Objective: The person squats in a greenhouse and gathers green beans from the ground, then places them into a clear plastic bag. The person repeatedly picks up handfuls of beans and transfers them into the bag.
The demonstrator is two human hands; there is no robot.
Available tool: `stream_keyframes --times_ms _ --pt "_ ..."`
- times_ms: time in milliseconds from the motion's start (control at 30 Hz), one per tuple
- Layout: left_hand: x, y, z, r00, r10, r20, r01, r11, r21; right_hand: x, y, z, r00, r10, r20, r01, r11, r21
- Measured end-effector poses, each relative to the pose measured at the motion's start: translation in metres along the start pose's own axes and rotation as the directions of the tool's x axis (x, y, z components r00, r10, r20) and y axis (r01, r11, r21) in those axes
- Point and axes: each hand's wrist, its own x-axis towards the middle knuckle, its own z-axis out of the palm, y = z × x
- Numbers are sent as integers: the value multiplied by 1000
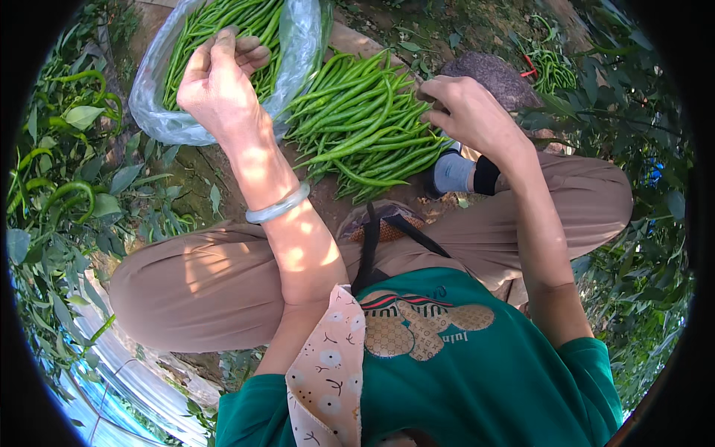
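My left hand (223, 78), a pale bangle (279, 205) on its forearm, is raised over a clear plastic bag (162, 125) of long green chili peppers (192, 50). Its fingers are curled, and I cannot tell whether something small is between the fingertips. Between the bag and my right hand (469, 112) lies a heap of long green chili peppers (363, 123), mostly lined up side by side. My right hand bends down at the heap's right edge. Its fingertips are partly hidden, so whether they hold a pepper is not visible.
A rounded stone (491, 75) sits beyond my right hand. Behind it is a smaller pile of green peppers (553, 72) near something red. Pepper plants (72, 195) crowd both sides. My bent legs (195, 290) flank the heap, and a shoe (435, 173) is close to its right edge.
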Motion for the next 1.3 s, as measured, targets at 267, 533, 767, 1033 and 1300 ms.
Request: stream_keyframes --times_ms 267,533,767,1033,1300 --pt "-92 -67 -39 739 -605 -296 541 795 -274 53 49 154 719 -683 128 694 714 -85" --pt "-199 -167 -89 593 -627 -505 804 433 407 76 61 156 696 -704 138 714 698 -41" --pt "-202 -168 -95 450 -809 -379 852 516 -91 92 73 109 846 -520 118 452 818 356" --pt "-204 -105 -98 431 -890 -149 697 433 -571 36 66 101 761 -498 415 252 818 517" --pt "-213 -105 -84 477 -871 116 737 324 -593 -1 47 125 608 -530 591 98 788 607"
